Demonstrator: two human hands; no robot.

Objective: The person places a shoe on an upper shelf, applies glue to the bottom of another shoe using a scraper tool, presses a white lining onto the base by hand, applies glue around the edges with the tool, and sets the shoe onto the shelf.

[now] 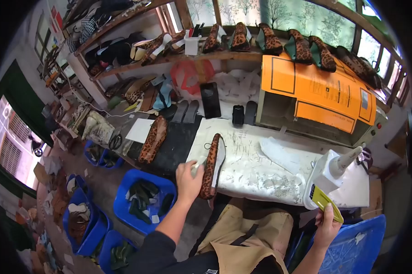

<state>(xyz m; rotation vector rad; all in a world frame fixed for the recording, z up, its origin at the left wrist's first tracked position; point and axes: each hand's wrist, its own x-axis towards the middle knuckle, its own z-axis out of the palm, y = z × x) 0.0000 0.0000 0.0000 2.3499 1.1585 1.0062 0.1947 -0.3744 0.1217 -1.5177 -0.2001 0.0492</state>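
A leopard-print shoe (210,170) with a pale inner side lies lengthwise over the front edge of the worktable. Just left of it is my left hand (190,181), fingers curled together around a small pale thing I cannot make out. My right hand (326,224) grips a long, flat yellow-green tool (327,204) at the front right. The tool's dark far end is at the lower part of a white plastic container (323,176) with an upright spout. Another leopard-print shoe (153,139) rests on the black mat to the left.
An orange-topped metal box (322,91) stands at the back right. Several leopard-print shoes (240,36) line the shelf above. A translucent sheet (281,155) and white paper (140,130) lie on the table. Blue bins (123,201) stand on the floor; another blue bin (359,244) is at right.
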